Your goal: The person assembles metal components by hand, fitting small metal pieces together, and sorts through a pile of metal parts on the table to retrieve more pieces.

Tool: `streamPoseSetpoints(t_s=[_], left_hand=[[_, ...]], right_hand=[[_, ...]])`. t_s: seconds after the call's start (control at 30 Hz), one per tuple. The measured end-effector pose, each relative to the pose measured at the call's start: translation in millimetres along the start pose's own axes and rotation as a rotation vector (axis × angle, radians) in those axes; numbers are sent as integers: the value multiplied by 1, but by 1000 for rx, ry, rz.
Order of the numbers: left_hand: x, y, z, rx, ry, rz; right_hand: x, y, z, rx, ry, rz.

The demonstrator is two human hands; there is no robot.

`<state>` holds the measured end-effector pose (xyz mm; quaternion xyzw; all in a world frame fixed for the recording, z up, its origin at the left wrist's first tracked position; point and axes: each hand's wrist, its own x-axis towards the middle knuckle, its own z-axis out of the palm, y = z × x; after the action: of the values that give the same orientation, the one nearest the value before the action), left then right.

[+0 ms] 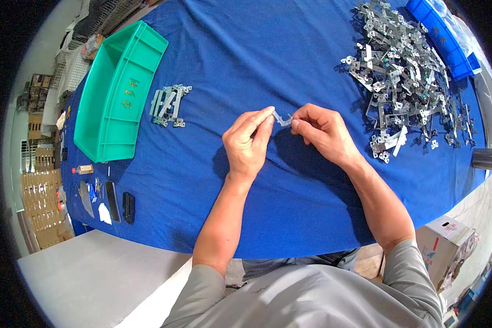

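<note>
I see a small, shiny metal bracket [282,118], bent and thin, held tilted in the air above the blue cloth, pinched at both ends between two sets of fingertips.

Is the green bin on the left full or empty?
Empty, as far as the view shows: the green bin shows only its bare floor and walls. The small stack of metal brackets lies outside it on the blue cloth.
</note>
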<state>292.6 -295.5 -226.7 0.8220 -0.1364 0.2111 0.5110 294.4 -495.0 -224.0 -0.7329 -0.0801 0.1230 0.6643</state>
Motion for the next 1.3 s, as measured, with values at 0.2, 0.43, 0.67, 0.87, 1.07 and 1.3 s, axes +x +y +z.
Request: streamPoseSetpoints(t_s=[0.2,0.43,0.67,0.87,1.07,1.3], left_hand=[[1,-3,-1,72,-28,171],[2,2,-2,81,-74,207],[1,0,1,63,-113,240],[-9,-8,3,-118,-14,-273],[-9,-8,5,-120,-16,-259],[-2,1,1,-5,15,-76]], right_hand=[[2,2,0,111,17,-38],[2,-2,-5,221,-58,40],[4,6,-4,306,61,-1],[-2,-7,-4,123,-21,16],[-1,1,0,44,-25,-32],[0,3,2,-24,6,-20]])
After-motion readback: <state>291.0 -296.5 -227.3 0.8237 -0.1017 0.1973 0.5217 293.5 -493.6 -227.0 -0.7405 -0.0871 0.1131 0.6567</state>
